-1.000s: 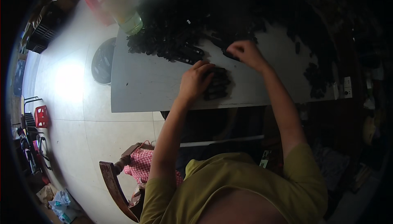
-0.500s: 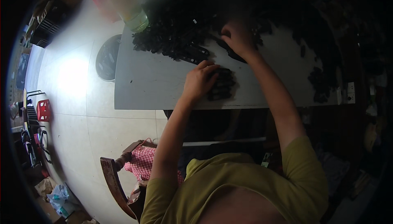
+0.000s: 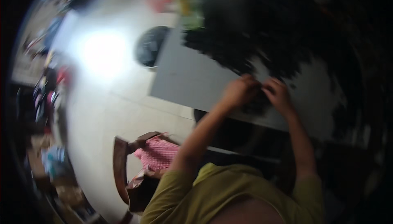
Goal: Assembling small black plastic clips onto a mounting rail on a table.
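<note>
My left hand (image 3: 240, 91) and my right hand (image 3: 278, 95) meet above the grey table (image 3: 188, 70), close to its front edge. The fingers of both are curled inward and nearly touch; whatever sits between them is too dark and blurred to name. Just under the hands lies a small batch of black pieces (image 3: 254, 107), partly covered by them. Beyond spreads a big heap of small black parts (image 3: 225, 46), whose kind I cannot make out.
A green-tinted clear container (image 3: 192, 21) stands at the table's far left corner. A round dark bin (image 3: 152, 46) is on the floor by the left edge. At lower left there is a wooden chair (image 3: 120, 166) with a pink checked cloth (image 3: 159, 154).
My right hand has come back from the heap and moved beside the left. My left hand has lifted from the small batch toward it. The whole view has swung and blurred.
</note>
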A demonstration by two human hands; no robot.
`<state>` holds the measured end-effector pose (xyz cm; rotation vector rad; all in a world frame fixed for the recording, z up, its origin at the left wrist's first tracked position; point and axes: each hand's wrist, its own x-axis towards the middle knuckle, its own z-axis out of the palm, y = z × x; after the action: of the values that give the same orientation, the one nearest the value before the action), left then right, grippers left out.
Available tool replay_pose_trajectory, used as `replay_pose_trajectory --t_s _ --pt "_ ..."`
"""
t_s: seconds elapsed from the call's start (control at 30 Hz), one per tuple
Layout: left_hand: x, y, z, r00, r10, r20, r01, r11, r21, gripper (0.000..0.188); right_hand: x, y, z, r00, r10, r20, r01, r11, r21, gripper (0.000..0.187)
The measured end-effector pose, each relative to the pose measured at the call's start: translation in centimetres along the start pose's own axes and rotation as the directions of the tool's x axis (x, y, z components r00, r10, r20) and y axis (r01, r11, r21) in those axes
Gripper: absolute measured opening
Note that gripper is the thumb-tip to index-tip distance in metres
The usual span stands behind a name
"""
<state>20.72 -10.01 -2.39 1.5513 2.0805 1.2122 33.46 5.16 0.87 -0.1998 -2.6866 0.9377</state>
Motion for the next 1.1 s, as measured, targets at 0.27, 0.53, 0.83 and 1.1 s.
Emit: replay_pose_trajectory --t_s 0.27,0.53,0.83,1.1 --pt "-0.2 0.5 2.0 0.997 0.041 -0.062 -0.045 0.996 -0.073 0.02 -2.3 1.6 0.0 0.996 -0.082 0.042 0.09 0.97 -0.226 0.01" --pt "-0.3 -0.4 2.3 0.996 0.032 -0.086 -0.039 0.996 -0.086 0.021 -1.0 -0.7 -0.8 0.987 0.07 0.146 -0.046 0.985 -0.167 0.006" --pt "-0.4 0.2 1.6 0.997 0.043 -0.06 -0.048 0.995 -0.087 0.021 -1.8 0.1 -0.5 0.992 -0.084 0.09 0.106 0.951 -0.291 0.006" --pt "-0.5 -0.1 1.5 0.999 0.012 -0.043 -0.015 0.996 -0.088 0.021 0.2 0.4 -0.7 0.984 0.16 0.084 -0.155 0.986 -0.063 0.012"
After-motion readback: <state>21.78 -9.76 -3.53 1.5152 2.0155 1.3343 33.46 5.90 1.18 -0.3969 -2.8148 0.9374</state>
